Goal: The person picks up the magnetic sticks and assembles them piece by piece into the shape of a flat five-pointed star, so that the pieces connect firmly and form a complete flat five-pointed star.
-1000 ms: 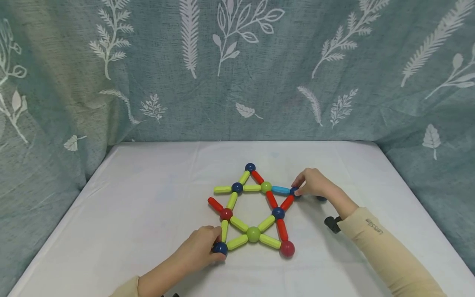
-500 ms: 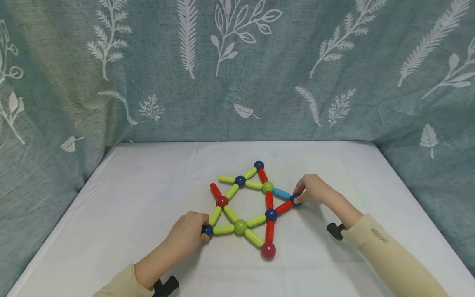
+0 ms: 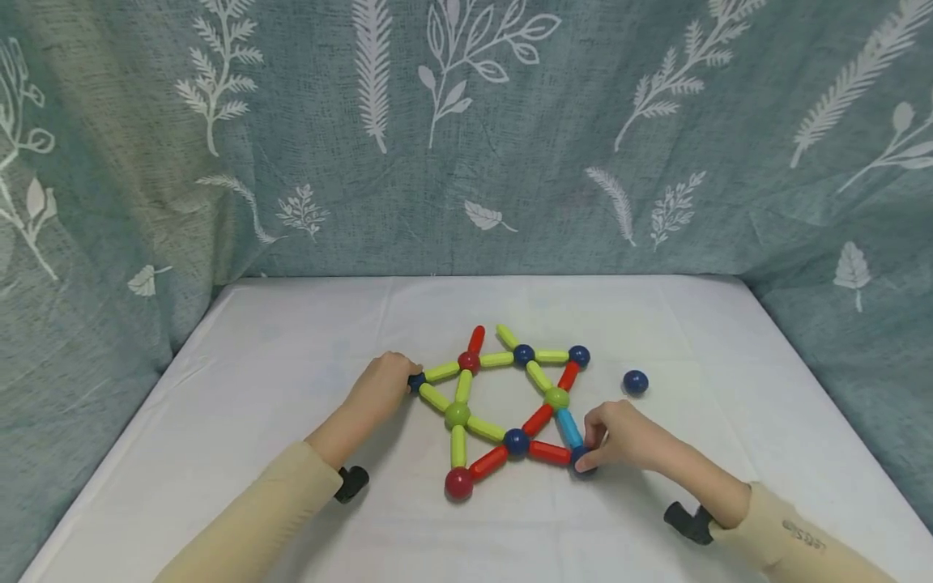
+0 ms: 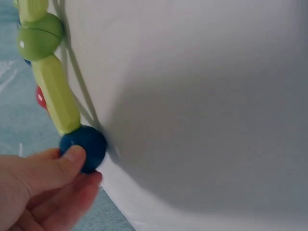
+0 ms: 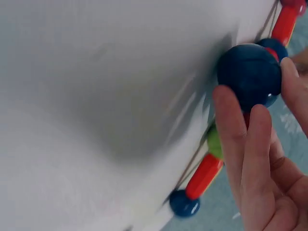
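Observation:
A flat star-like frame of coloured rods and balls lies on the white table. At its left corner my left hand [image 3: 381, 387] pinches a dark blue ball [image 4: 85, 148] between thumb and fingers; yellow-green rods [image 3: 441, 372] run from it. My right hand [image 3: 625, 435] grips another dark blue ball [image 5: 249, 76] at the lower right corner, where a blue rod [image 3: 569, 427] and a red rod [image 3: 550, 453] meet. A red ball [image 3: 459, 483] forms the near corner. At the far side a red rod [image 3: 477, 339] and a yellow-green rod [image 3: 506, 335] each have one free end.
A loose dark blue ball [image 3: 636, 383] sits on the white table [image 3: 219, 421] beyond my right hand. A grey-green curtain [image 3: 408, 235] with white leaf prints hangs behind the table. Dark wrist-worn devices [image 3: 688, 522] show at both sleeves.
Both hands have turned the whole frame clockwise on the table. My left hand has moved away from me, my right hand towards me. The loose blue ball has come into full view.

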Available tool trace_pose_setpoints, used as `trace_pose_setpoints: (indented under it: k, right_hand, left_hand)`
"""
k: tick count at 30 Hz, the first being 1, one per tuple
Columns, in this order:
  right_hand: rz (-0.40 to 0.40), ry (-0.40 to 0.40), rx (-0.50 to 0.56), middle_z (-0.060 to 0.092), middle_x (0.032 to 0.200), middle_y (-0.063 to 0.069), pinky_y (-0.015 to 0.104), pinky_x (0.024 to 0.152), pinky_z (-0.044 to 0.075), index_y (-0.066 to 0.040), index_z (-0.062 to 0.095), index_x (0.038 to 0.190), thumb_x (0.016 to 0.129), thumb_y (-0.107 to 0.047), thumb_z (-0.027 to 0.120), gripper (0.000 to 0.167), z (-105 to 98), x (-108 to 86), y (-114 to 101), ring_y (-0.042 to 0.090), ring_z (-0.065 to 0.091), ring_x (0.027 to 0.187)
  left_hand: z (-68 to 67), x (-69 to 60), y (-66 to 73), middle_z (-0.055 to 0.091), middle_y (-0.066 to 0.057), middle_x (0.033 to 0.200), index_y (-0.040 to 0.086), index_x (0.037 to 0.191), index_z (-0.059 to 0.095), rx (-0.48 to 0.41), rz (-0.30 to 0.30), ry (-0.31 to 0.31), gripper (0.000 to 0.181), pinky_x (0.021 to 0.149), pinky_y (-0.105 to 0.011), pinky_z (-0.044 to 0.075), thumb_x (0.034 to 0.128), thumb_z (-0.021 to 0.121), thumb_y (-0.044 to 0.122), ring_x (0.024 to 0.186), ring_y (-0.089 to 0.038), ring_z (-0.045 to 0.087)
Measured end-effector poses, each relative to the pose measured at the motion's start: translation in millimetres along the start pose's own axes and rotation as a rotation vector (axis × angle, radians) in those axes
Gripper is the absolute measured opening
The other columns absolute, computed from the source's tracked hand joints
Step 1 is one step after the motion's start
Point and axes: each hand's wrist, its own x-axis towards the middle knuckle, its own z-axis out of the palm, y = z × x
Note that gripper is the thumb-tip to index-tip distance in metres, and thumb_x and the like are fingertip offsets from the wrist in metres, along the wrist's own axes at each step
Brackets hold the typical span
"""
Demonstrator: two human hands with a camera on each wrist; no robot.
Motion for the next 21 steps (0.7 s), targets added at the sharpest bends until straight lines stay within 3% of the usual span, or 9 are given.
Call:
trace_pose_setpoints:
  k: [6, 13, 17, 21]
  right_hand:
    - [-0.032, -0.024, 0.066, 0.054, 0.059, -0.006, 0.02, 0.05, 0.04, -0.009, 0.057, 0.065, 0.066, -0.02, 0.082, 0.027, 8.4, -7.6, -5.7, 0.008, 0.047, 0.057]
    - [-0.052, -0.015, 0.057, 0.054, 0.059, -0.008, 0.021, 0.05, 0.041, -0.011, 0.058, 0.066, 0.067, -0.023, 0.081, 0.026, 8.2, -8.6, -1.2, 0.008, 0.048, 0.056]
    - [-0.111, -0.012, 0.095, 0.058, 0.063, -0.009, 0.022, 0.055, 0.046, -0.013, 0.06, 0.069, 0.071, -0.026, 0.078, 0.022, -2.2, -7.9, 9.9, 0.008, 0.053, 0.059]
    - [-0.185, 0.074, 0.2, 0.064, 0.077, -0.004, 0.023, 0.066, 0.051, -0.01, 0.064, 0.078, 0.076, -0.021, 0.074, 0.015, -21.6, -4.6, 29.1, 0.01, 0.06, 0.072]
  left_hand:
    - [-0.6, 18.4, 0.8, 0.065, -0.017, 0.102, 0.0, 0.103, 0.069, 0.017, 0.032, -0.017, 0.028, 0.082, -0.034, 0.049, 0.0753, 0.069, -0.005, 0.097, -0.029, 0.06]
    - [-2.7, 23.7, 0.8, 0.063, -0.016, 0.109, 0.001, 0.108, 0.067, -0.015, -0.012, -0.079, 0.03, 0.087, -0.036, 0.046, 0.0775, 0.069, -0.001, 0.105, -0.03, 0.057]
    - [-3.0, 23.9, 1.3, 0.062, -0.017, 0.111, 0.002, 0.109, 0.066, -0.019, -0.023, -0.1, 0.031, 0.087, -0.036, 0.046, 0.0786, 0.068, 0.0, 0.106, -0.03, 0.056]
    - [-3.5, 22.8, 1.7, 0.063, -0.017, 0.109, 0.002, 0.108, 0.067, -0.013, -0.008, -0.085, 0.03, 0.086, -0.036, 0.047, 0.078, 0.068, -0.001, 0.104, -0.03, 0.057]
